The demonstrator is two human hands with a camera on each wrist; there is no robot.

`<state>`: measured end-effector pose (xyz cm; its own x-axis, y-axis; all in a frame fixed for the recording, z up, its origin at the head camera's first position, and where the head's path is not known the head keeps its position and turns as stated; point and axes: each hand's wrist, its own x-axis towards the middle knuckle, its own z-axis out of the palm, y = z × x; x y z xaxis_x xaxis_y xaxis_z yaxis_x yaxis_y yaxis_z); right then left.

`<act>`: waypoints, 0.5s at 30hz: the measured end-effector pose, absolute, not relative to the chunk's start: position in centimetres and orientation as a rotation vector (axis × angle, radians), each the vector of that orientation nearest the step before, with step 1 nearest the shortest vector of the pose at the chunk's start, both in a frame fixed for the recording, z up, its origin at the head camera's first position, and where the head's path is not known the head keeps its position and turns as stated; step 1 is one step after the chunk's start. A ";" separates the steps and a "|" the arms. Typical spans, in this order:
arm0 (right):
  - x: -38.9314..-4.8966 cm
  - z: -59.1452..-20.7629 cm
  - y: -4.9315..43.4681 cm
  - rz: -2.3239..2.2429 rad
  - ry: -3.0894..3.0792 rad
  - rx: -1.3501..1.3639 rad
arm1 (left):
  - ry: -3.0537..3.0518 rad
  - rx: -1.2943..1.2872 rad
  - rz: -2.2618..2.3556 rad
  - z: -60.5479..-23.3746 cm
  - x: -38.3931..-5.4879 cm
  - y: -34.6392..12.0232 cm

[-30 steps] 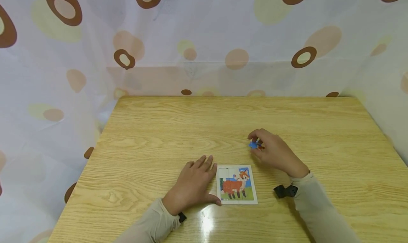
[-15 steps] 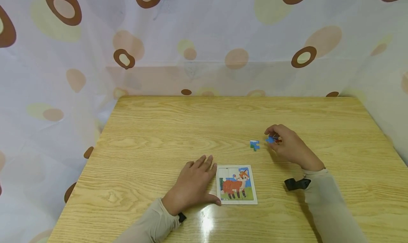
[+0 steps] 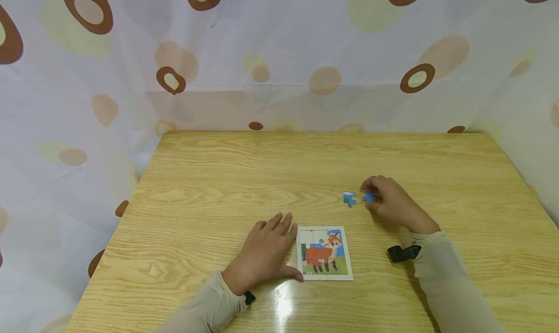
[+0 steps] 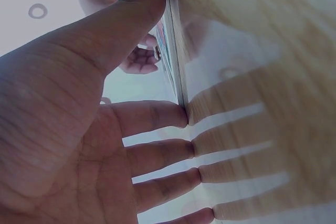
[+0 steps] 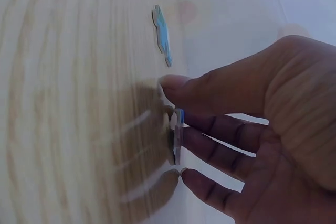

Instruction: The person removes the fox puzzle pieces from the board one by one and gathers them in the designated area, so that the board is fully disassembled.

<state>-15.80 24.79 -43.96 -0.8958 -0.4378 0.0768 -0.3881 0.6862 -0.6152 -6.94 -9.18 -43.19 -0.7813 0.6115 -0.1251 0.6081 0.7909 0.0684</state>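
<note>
A small square jigsaw tray [image 3: 327, 277] with a white border lies on the table, a fox picture partly assembled inside it. My left hand [image 3: 264, 258] rests on the table with fingers spread. Its thumb and index finger touch the tray's left edge, as the left wrist view [image 4: 147, 124] of the hand also shows. Farther back, my right hand [image 3: 390, 202] pinches a blue jigsaw piece [image 3: 369, 197] close over the tabletop. In the right wrist view this held piece [image 5: 178, 135] is edge-on between thumb and fingers. Another blue, white and green jigsaw piece [image 3: 349, 199] lies just left of it.
The wooden table [image 3: 209, 177] reaches back to a pale curtain [image 3: 284, 41] with brown and peach spots, which also hangs along the left and right sides. A black wrist camera [image 3: 403, 253] sits beside the right sleeve.
My right hand has moved right with its piece, uncovering the other piece on the table, then come down slightly towards the tabletop. The left hand and the tray have stayed put.
</note>
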 end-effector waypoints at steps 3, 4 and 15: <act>-15.7 -43.8 24.7 -0.967 2.834 -0.697 | 2.842 0.968 0.048 -43.2 -7.0 -9.2; -15.6 -43.6 24.7 -0.957 2.838 -0.690 | 2.843 0.967 0.050 -43.2 -7.0 -9.2; -15.6 -43.6 25.0 -0.923 2.857 -0.667 | 2.845 0.969 0.054 -43.3 -7.0 -9.2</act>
<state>-15.56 24.96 -43.59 -0.9039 -0.4221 0.0691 -0.3827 0.7260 -0.5714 -6.99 -9.19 -43.29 -0.7840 0.6097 -0.1166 0.6048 0.7926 0.0776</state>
